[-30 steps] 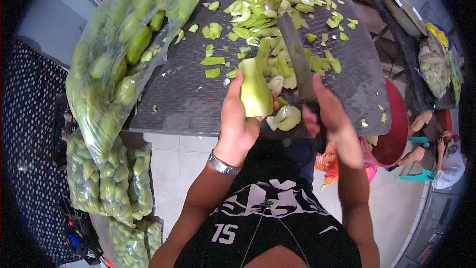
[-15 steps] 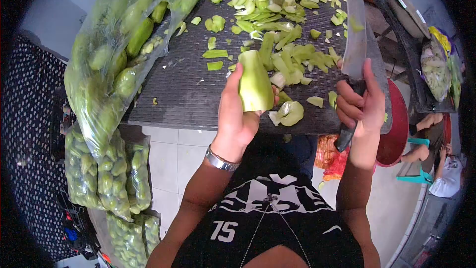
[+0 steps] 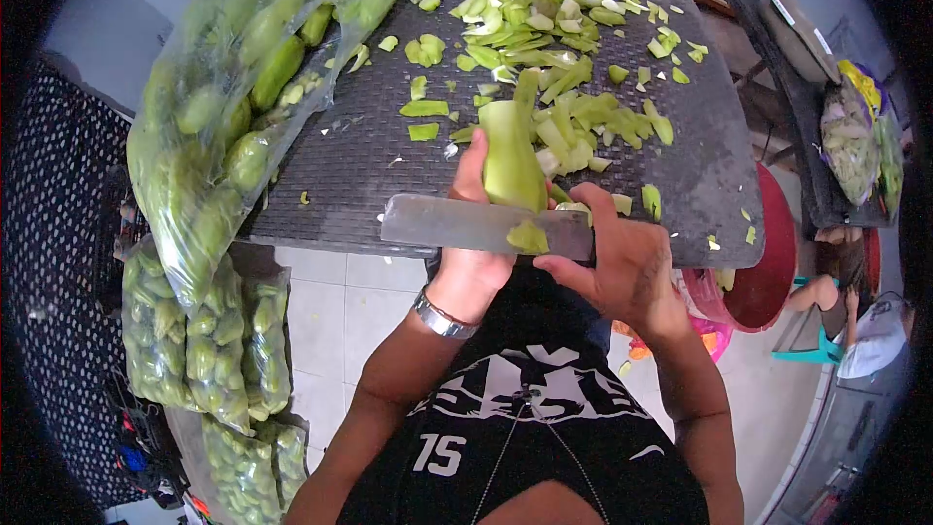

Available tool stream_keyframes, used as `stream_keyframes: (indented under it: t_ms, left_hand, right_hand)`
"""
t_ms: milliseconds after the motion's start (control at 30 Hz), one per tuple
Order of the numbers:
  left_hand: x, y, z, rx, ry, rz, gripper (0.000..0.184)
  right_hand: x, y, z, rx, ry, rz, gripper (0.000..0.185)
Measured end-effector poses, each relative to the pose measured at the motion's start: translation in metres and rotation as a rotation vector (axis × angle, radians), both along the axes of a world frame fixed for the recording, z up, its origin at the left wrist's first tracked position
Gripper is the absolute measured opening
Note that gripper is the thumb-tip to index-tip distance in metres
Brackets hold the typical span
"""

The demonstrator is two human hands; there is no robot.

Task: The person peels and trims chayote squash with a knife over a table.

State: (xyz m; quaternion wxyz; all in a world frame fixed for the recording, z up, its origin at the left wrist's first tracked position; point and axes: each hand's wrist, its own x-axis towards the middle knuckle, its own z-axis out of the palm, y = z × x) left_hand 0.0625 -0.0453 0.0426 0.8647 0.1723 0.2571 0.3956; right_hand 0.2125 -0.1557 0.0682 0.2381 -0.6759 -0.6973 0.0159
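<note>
My left hand point(image 3: 474, 275) is closed around a peeled, pale green vegetable point(image 3: 510, 156), long and cut flat at its upper end. In my right hand point(image 3: 627, 267) is a broad-bladed kitchen knife point(image 3: 442, 221), gripped near the handle. The blade lies level across the front of my left palm, just below the vegetable, and a green scrap sticks to it. The blade hides part of my left hand. Beyond my hands, a pile of green peelings point(image 3: 544, 15) and loose cut pieces point(image 3: 583, 117) lie on the dark woven-textured table point(image 3: 340, 165).
A clear bag of whole green vegetables point(image 3: 209, 126) rests on the table's left side. More filled bags point(image 3: 214, 340) stand below it. A red tub point(image 3: 773, 253) is under the right edge. Farther right, a person point(image 3: 875, 335) sits near a teal stool point(image 3: 821, 348).
My right hand has swung the knife from upright at the right to level in front of my left hand. The vegetable has shifted slightly right.
</note>
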Motion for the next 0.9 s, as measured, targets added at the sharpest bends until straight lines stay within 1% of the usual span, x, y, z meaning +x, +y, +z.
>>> stream_keyframes:
  t_ms: [133,233,333,433,533,567,667,700,800,833,900]
  left_hand:
    - [0.001,-0.004,-0.007,0.031,0.013,0.021,0.049]
    - [0.006,-0.009,-0.001,-0.020,0.070,0.098,0.047]
    - [0.004,-0.010,-0.001,-0.004,0.085,0.081,0.048]
    - [0.001,-0.017,-0.001,-0.067,0.065,0.133,0.050]
    - [-0.015,-0.016,0.011,0.039,0.018,-0.150,0.051]
    - [-0.013,-0.014,0.007,0.077,0.003,-0.124,0.053]
    - [-0.005,-0.002,0.003,0.026,0.042,-0.052,0.053]
    - [-0.004,0.000,0.005,0.015,0.034,-0.047,0.051]
    - [0.004,-0.001,0.012,-0.018,0.176,0.016,0.050]
    - [0.006,-0.002,0.002,-0.004,0.142,0.064,0.050]
    - [0.004,-0.001,-0.004,-0.008,0.065,-0.013,0.050]
  right_hand:
    - [0.008,0.007,-0.004,0.040,-0.034,0.005,0.075]
    - [0.015,0.010,-0.010,0.051,-0.014,0.002,0.074]
    - [0.022,0.010,-0.007,-0.030,0.000,0.050,0.073]
    - [0.030,0.017,-0.002,-0.150,0.126,-0.060,0.062]
    - [0.067,0.031,-0.007,-0.310,0.488,-0.211,0.050]
    - [0.069,0.029,-0.002,-0.348,0.529,-0.225,0.043]
    - [0.068,0.026,-0.015,-0.311,0.564,-0.227,0.041]
    - [0.059,0.024,-0.009,-0.334,0.616,-0.246,0.041]
    - [0.023,0.013,0.005,-0.180,0.409,-0.127,0.049]
    - [0.013,0.010,0.010,-0.163,0.345,-0.088,0.051]
    - [0.000,0.005,0.016,-0.131,0.217,-0.017,0.057]
